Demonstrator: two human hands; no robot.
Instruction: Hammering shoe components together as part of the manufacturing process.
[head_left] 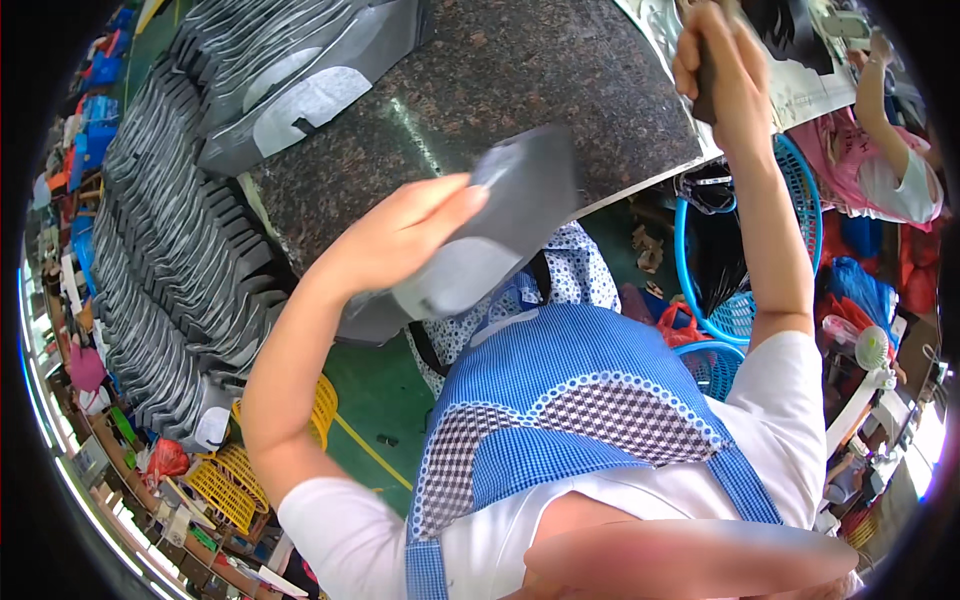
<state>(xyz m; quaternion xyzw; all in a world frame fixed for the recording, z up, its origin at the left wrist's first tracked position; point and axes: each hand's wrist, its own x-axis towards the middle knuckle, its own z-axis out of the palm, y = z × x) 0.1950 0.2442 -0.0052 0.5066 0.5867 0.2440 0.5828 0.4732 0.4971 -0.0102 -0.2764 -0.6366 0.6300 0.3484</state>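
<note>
Got the thin, dark grey flexible panel with a pale patch (540, 185) tilted over the near edge of the dark, speckled stone-like surface (540, 70); can't tell if it touches. Left hand (400, 235) grips it, fingers across the upper face, thumb unclear. Right hand (728, 75) is up by the surface's right side, well apart from the panel, fingers wrapped round a dark, blocky handle-like object (704, 90); can't see its working end.

My take: a sheet this thin likely flexes, so I'd support it near mid-length, steady it before any contact, and not crease it on the edge. Left fingers clear of whatever the right holds. Left elbow wide of the overlapping rows of dark grey panels (165, 215), which look easy to drag. Right forearm is close to the blue plastic basket (682, 240); mind the rim.
</note>
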